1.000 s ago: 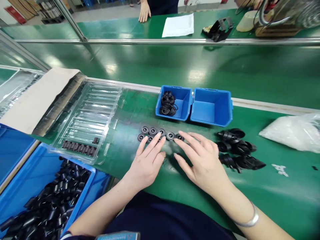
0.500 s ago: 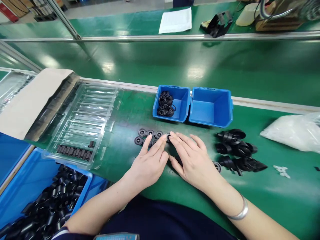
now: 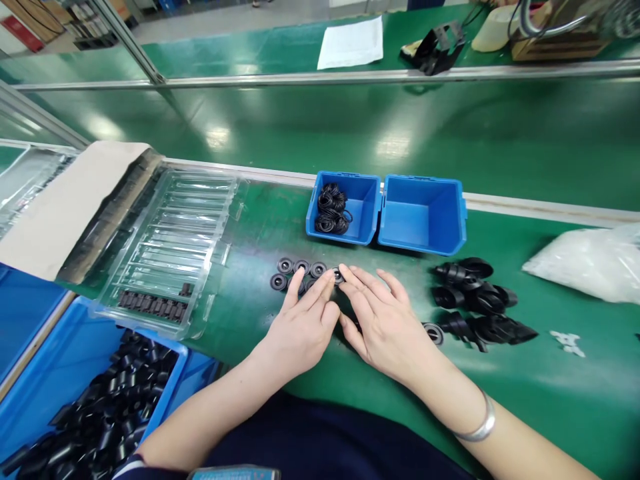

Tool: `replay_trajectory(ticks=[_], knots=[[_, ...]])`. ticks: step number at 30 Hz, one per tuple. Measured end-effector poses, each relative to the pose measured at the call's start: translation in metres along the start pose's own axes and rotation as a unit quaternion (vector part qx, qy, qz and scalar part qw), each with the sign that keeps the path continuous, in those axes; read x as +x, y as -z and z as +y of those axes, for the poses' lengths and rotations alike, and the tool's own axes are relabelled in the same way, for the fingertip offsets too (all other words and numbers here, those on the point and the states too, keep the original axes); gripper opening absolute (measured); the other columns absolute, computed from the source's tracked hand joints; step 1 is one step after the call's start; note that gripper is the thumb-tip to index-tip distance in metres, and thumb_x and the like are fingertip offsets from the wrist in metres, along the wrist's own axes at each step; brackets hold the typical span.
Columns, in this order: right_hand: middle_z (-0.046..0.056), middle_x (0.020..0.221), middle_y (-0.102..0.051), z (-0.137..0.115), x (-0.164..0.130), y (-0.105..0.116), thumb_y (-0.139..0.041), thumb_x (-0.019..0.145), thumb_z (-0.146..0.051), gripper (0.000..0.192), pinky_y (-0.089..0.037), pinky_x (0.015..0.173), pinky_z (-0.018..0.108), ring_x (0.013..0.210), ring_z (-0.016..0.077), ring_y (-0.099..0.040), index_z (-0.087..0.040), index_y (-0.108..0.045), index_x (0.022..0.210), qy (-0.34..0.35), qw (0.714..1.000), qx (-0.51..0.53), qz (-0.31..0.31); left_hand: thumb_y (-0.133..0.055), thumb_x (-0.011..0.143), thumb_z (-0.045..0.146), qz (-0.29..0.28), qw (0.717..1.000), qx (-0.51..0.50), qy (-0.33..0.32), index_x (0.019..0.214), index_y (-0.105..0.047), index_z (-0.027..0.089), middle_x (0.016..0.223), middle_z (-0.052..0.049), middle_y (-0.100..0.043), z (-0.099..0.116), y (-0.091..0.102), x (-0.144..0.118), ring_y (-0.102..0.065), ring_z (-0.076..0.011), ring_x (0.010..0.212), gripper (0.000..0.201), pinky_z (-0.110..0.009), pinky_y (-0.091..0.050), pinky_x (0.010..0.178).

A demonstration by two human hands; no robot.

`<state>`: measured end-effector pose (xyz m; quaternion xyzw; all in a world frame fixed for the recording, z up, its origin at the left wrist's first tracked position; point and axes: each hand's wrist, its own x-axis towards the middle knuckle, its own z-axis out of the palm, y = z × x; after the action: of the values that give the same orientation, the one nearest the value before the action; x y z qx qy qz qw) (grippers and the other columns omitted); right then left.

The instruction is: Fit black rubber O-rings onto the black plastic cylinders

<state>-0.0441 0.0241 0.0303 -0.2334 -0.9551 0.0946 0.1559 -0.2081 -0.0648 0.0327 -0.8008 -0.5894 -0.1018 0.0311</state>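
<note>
My left hand (image 3: 303, 330) reaches over a cluster of small black round parts (image 3: 301, 268) with raised rims and centre holes. Its fingers are stretched out, the fingertips resting on and among the nearer parts and hiding some of them. My right hand (image 3: 387, 317) lies beside it, fingers extended and thumb pointing toward the left hand. Between the fingertips of both hands sits another black round part (image 3: 338, 275), touched from the right side. A larger ringed disc (image 3: 433, 334) shows beside my right wrist. What lies under my right palm is mostly hidden.
Behind my hands stand a blue bin (image 3: 370, 207) with black rings and another blue bin (image 3: 420, 213). Black curved parts (image 3: 475, 293), white bits (image 3: 567, 343) and a bag (image 3: 590, 263) lie right. Left are a clear tray (image 3: 185, 227) and a blue crate (image 3: 170, 373) of black parts.
Both hands keep nearly the same place over the round parts. My right fingers have shifted very slightly, and the view has moved a little.
</note>
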Motion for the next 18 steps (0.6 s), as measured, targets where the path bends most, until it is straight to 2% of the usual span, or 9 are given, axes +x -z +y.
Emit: replay_trajectory(ticks=[2,5,7,9,11,14,18], knots=[[0.017,0.148,-0.043,-0.001,0.000,-0.001,-0.045,0.096,-0.029,0.042,-0.025,0.114,0.052,0.136,0.0296,-0.040,-0.008,-0.053,0.130,0.003,1.000,-0.005,-0.004,-0.034,0.096,0.009,0.011,1.000,-0.013,0.015,0.095,-0.058,0.011,0.144,-0.017,-0.048,-0.001,0.003,0.000,-0.027,-0.0229,0.145,0.024,-0.055,-0.006,0.121],[0.017,0.149,-0.043,-0.002,0.000,-0.001,-0.044,0.097,-0.030,0.039,-0.024,0.114,0.054,0.138,0.0307,-0.037,-0.010,-0.055,0.129,0.008,1.000,-0.010,-0.014,-0.040,0.094,0.005,0.071,0.994,-0.043,0.068,0.096,-0.058,0.013,0.142,-0.013,-0.052,-0.003,0.010,-0.005,-0.034,-0.0249,0.142,0.020,-0.058,-0.010,0.119],[0.018,0.149,-0.042,-0.002,0.001,0.001,-0.045,0.096,-0.029,0.037,-0.025,0.113,0.054,0.139,0.0320,-0.036,-0.011,-0.056,0.127,0.010,1.000,-0.008,-0.014,-0.045,0.092,0.004,0.120,0.984,-0.079,0.101,0.097,-0.058,0.014,0.137,-0.013,-0.056,-0.004,0.017,-0.012,-0.046,-0.0252,0.134,0.017,-0.054,-0.025,0.115],[0.019,0.149,-0.041,-0.002,-0.001,0.007,-0.048,0.095,-0.028,0.034,-0.028,0.110,0.055,0.138,0.0335,-0.036,-0.012,-0.057,0.124,0.010,1.000,0.004,0.003,-0.048,0.092,0.005,0.140,0.971,-0.148,0.128,0.102,-0.059,0.013,0.123,-0.014,-0.064,-0.003,0.023,-0.022,-0.058,-0.0213,0.119,0.018,-0.041,-0.043,0.104],[0.019,0.146,-0.044,-0.002,-0.007,0.013,-0.053,0.092,-0.026,0.032,-0.035,0.105,0.055,0.132,0.0345,-0.043,-0.013,-0.057,0.121,0.005,0.999,0.027,0.039,-0.049,0.092,0.006,0.119,0.953,-0.235,0.152,0.107,-0.059,0.013,0.101,-0.010,-0.070,-0.002,0.027,-0.031,-0.065,-0.0159,0.099,0.019,-0.029,-0.051,0.088],[0.020,0.129,-0.056,-0.003,-0.021,0.019,-0.058,0.089,-0.025,0.033,-0.045,0.096,0.049,0.117,0.0319,-0.054,-0.013,-0.054,0.119,-0.019,0.993,0.091,0.075,-0.051,0.093,0.008,0.058,0.923,-0.330,0.188,0.104,-0.061,0.016,0.084,-0.002,-0.071,0.003,0.027,-0.037,-0.067,-0.0114,0.080,0.017,-0.022,-0.052,0.078],[0.014,0.107,-0.062,-0.008,-0.036,0.016,-0.053,0.094,-0.023,0.029,-0.051,0.089,0.038,0.101,0.0240,-0.061,-0.014,-0.051,0.122,-0.080,0.979,0.188,0.011,-0.057,0.092,0.012,0.035,0.901,-0.372,0.220,0.103,-0.065,0.019,0.090,0.000,-0.075,0.008,0.022,-0.033,-0.070,-0.0117,0.083,0.015,-0.021,-0.052,0.080]])
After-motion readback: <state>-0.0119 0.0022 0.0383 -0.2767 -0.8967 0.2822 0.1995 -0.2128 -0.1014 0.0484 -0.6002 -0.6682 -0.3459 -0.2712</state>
